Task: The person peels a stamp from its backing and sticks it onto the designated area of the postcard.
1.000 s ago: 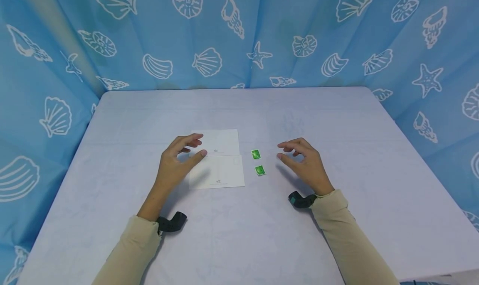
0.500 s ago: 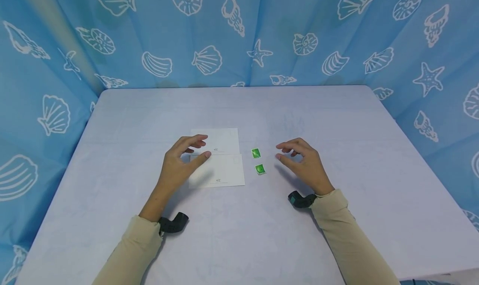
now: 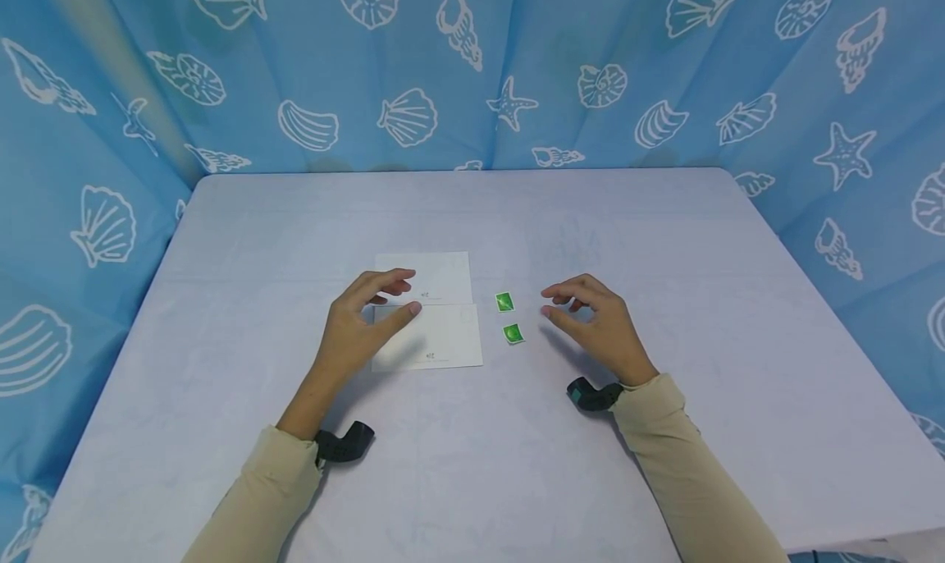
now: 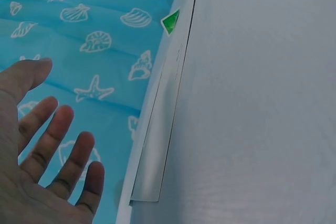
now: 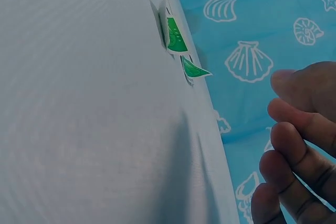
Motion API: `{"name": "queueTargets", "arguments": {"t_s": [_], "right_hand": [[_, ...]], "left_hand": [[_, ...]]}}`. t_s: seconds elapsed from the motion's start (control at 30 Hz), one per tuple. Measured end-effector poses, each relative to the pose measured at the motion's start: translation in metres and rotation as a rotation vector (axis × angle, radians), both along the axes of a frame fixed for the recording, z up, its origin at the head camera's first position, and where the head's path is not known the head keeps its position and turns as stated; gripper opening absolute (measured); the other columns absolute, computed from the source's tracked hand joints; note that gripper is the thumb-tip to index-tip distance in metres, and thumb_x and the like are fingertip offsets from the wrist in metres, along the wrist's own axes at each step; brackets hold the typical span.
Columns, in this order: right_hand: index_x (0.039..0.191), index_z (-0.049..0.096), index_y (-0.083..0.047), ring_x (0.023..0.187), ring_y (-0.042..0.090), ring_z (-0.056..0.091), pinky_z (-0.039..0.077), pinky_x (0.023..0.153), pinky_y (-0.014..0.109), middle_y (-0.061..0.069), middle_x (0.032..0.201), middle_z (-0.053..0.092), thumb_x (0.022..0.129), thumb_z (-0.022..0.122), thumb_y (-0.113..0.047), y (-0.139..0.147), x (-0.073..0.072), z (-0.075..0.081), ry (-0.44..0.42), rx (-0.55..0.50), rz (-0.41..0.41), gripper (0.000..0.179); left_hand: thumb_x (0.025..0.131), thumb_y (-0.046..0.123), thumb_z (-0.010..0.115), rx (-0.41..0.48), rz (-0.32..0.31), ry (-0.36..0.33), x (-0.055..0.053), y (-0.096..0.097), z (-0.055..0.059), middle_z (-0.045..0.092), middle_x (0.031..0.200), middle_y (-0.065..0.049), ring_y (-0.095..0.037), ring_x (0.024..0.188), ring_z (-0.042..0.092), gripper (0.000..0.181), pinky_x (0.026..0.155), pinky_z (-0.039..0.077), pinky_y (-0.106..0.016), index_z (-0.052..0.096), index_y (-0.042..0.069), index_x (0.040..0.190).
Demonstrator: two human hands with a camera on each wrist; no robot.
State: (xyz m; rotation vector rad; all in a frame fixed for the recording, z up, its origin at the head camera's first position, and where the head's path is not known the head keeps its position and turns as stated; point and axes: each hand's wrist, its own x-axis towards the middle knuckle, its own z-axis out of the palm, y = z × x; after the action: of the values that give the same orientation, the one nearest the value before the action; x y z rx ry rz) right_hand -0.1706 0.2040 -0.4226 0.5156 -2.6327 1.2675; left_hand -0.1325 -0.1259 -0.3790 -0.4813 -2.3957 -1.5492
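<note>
Two white postcards lie flat, a far card and a near card whose edges meet. Each bears a small printed mark. To their right are two small green stamps with white borders, a far stamp and a near stamp; in the right wrist view the near stamp stands curled up at its edges. My left hand hovers over the cards' left part, fingers loosely bent and holding nothing. To the right of the stamps my right hand hovers, thumb and fingers apart, also holding nothing.
A white cloth covers the table. Behind it and along both sides hangs a blue curtain with white shell prints. Black wrist cameras sit at the left cuff and right cuff.
My left hand has drifted a little to the right over the cards. My right hand has shifted very slightly left. Cards and stamps lie where they were.
</note>
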Motion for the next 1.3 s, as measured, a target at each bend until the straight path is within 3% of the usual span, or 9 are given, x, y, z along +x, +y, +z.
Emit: {"name": "queueTargets", "arguments": {"t_s": [0.33, 0.63, 0.97, 1.3], "right_hand": [[0.102, 0.069, -0.020, 0.084, 0.012, 0.054, 0.045, 0.072, 0.034, -0.013, 0.095, 0.058, 0.080, 0.069, -0.038, -0.0011, 0.0002, -0.0012, 0.015, 0.004, 0.010, 0.028], [0.103, 0.069, -0.018, 0.087, 0.012, 0.053, 0.045, 0.074, 0.035, -0.007, 0.097, 0.059, 0.081, 0.069, -0.036, -0.0019, 0.0010, 0.0001, 0.001, -0.016, 0.043, 0.028], [0.100, 0.070, -0.019, 0.083, 0.011, 0.053, 0.045, 0.072, 0.032, -0.011, 0.094, 0.059, 0.081, 0.069, -0.036, -0.0045, 0.0039, 0.0021, -0.001, 0.006, 0.029, 0.026], [0.101, 0.070, -0.018, 0.084, 0.011, 0.053, 0.046, 0.073, 0.038, -0.009, 0.097, 0.059, 0.081, 0.069, -0.035, -0.0046, 0.0033, 0.0020, -0.010, 0.002, 0.050, 0.026]], "left_hand": [[0.082, 0.015, 0.069, 0.015, -0.019, -0.013, 0.0006, 0.0007, 0.0010, 0.059, 0.107, -0.011, -0.025, 0.101, 0.054, 0.042, 0.086, 0.043, -0.045, 0.058, 0.009, 0.122], [0.082, 0.016, 0.069, 0.009, -0.021, -0.018, 0.0010, 0.0019, -0.0004, 0.059, 0.106, -0.009, -0.023, 0.101, 0.054, 0.041, 0.086, 0.043, -0.045, 0.058, 0.010, 0.122], [0.083, 0.017, 0.069, 0.007, -0.034, -0.030, 0.0027, 0.0031, -0.0007, 0.060, 0.106, -0.011, -0.025, 0.100, 0.054, 0.040, 0.085, 0.043, -0.046, 0.059, 0.010, 0.121], [0.082, 0.017, 0.069, 0.012, -0.042, -0.014, 0.0022, 0.0048, -0.0001, 0.060, 0.106, -0.010, -0.024, 0.100, 0.054, 0.039, 0.085, 0.044, -0.044, 0.059, 0.012, 0.120]]}}
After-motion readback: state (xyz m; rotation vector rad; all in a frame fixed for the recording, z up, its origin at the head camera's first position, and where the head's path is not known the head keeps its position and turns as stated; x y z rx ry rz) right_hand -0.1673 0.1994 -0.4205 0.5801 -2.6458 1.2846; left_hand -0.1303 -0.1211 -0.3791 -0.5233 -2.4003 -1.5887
